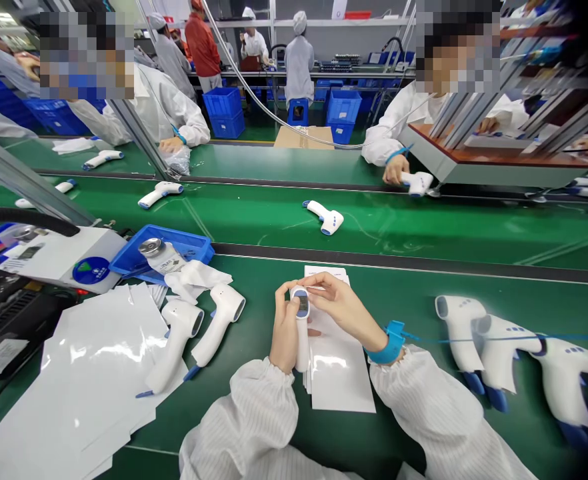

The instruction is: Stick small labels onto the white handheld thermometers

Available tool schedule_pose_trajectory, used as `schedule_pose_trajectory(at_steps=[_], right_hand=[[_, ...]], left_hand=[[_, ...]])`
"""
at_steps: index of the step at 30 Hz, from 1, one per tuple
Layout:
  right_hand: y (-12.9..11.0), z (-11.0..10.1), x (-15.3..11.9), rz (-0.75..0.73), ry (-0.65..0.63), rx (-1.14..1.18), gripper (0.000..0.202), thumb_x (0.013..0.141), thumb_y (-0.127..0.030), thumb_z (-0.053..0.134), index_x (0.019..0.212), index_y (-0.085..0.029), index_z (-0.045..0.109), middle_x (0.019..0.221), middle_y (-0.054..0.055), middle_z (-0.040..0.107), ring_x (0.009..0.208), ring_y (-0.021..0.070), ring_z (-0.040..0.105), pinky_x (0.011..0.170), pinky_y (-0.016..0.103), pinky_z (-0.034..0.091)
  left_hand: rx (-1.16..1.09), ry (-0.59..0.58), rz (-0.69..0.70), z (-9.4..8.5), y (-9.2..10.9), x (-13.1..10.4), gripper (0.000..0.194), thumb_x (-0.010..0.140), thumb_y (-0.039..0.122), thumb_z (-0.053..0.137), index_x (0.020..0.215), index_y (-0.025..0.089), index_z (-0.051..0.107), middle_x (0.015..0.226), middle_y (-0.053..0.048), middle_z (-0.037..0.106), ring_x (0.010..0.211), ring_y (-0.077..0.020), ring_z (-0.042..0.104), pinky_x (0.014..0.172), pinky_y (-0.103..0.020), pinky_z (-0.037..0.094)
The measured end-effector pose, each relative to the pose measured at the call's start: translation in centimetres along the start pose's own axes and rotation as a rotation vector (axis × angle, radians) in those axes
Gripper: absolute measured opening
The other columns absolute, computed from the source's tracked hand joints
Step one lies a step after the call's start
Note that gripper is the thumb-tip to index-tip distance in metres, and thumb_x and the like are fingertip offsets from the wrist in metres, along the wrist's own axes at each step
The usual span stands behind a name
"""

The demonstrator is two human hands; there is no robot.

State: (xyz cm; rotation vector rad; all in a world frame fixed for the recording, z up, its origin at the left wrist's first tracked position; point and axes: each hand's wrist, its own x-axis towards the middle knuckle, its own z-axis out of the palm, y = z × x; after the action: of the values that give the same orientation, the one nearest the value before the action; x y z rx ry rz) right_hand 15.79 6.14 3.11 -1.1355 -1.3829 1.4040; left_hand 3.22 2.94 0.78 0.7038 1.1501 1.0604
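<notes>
Both my hands meet on a white handheld thermometer point(302, 333), held upright with its small grey screen facing me. My left hand point(285, 327) wraps round its left side, thumb beside the screen. Fingers of my right hand point(341, 307) pinch the top right of its head; a blue strap circles that wrist. Beneath lies a stack of white sheets point(344, 383). Two more thermometers point(219, 323) lie to the left, partly on glossy white sheets point(99, 360). Several others point(507, 337) rest in a row at the right.
A blue tray point(194, 248) with a bottle and tissue stands at the left, beside a white device point(81, 257). Beyond a dark rail, a green conveyor point(254, 217) carries thermometers. Across it, a co-worker's hand point(397, 168) touches one. A metal post slants at the left.
</notes>
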Motion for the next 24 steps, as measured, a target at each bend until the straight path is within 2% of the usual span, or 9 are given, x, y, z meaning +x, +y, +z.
schedule_pose_trajectory(at_steps=[3,6,9,11,15,18,21,24], right_hand=[[-1.0,0.2,-0.9,-0.023,0.073,-0.057,0.013,0.083,-0.029,0.062,0.094,-0.021,0.062,0.111,0.005,0.066,0.102,0.0188,0.063,0.094,0.037,0.048],[-1.8,0.5,-1.6,-0.112,0.182,-0.224,0.008,0.083,-0.029,0.064,0.082,-0.022,0.062,0.105,0.005,0.066,0.098,0.0197,0.062,0.089,0.037,0.049],[-2.6,1.0,-2.3,-0.243,0.232,-0.36,0.014,0.083,-0.029,0.064,0.072,-0.023,0.06,0.095,0.004,0.065,0.093,0.0207,0.062,0.083,0.036,0.05],[-3.0,1.3,-2.9,-0.266,0.225,-0.395,0.015,0.084,-0.029,0.063,0.071,-0.024,0.059,0.086,0.003,0.065,0.085,0.0199,0.063,0.077,0.034,0.051],[-3.4,1.7,-3.7,-0.097,0.186,-0.4,0.012,0.085,-0.035,0.062,0.086,-0.025,0.054,0.076,0.0,0.067,0.067,0.0178,0.067,0.059,0.029,0.051],[-3.7,1.5,-3.5,0.002,0.114,-0.374,0.023,0.083,-0.031,0.061,0.101,-0.027,0.048,0.079,-0.001,0.069,0.064,0.0172,0.068,0.057,0.028,0.05],[-3.9,1.0,-2.8,0.11,0.024,-0.165,0.023,0.081,-0.028,0.059,0.098,-0.026,0.044,0.071,-0.005,0.065,0.052,0.0136,0.063,0.054,0.028,0.05],[-3.7,0.4,-2.0,0.187,-0.031,0.001,0.022,0.08,-0.031,0.059,0.093,-0.024,0.044,0.059,-0.007,0.058,0.045,0.0114,0.054,0.049,0.026,0.046]], left_hand=[[0.067,0.013,0.082,0.2,1.0,-0.9,0.033,0.091,0.047,0.046,0.12,0.032,0.044,0.091,-0.002,0.051,0.083,-0.0177,0.056,0.057,-0.024,0.053],[0.138,0.039,0.148,0.4,1.8,-1.8,0.029,0.092,0.042,0.045,0.12,0.033,0.044,0.104,-0.003,0.053,0.092,-0.0187,0.057,0.065,-0.026,0.055],[0.185,0.084,0.2,0.6,2.3,-2.3,0.027,0.093,0.036,0.045,0.119,0.031,0.045,0.112,-0.004,0.052,0.093,-0.0176,0.057,0.069,-0.027,0.055],[0.198,0.1,0.239,0.6,2.5,-2.4,0.026,0.093,0.034,0.045,0.118,0.03,0.046,0.111,-0.004,0.053,0.091,-0.0168,0.058,0.069,-0.027,0.054],[0.202,0.085,0.266,0.5,2.6,-2.5,0.027,0.093,0.034,0.046,0.12,0.03,0.046,0.106,-0.003,0.055,0.083,-0.0146,0.06,0.066,-0.025,0.053],[0.179,0.07,0.228,0.3,2.4,-2.5,0.028,0.093,0.037,0.046,0.12,0.029,0.044,0.098,-0.003,0.055,0.076,-0.0135,0.059,0.06,-0.023,0.052],[0.133,0.05,0.161,0.2,2.3,-2.3,0.033,0.092,0.042,0.048,0.122,0.03,0.043,0.089,-0.001,0.054,0.076,-0.0153,0.058,0.056,-0.022,0.05],[0.037,0.01,0.039,0.0,2.7,-2.3,0.039,0.09,0.047,0.048,0.125,0.032,0.042,0.083,0.0,0.052,0.071,-0.0147,0.056,0.052,-0.022,0.048]])
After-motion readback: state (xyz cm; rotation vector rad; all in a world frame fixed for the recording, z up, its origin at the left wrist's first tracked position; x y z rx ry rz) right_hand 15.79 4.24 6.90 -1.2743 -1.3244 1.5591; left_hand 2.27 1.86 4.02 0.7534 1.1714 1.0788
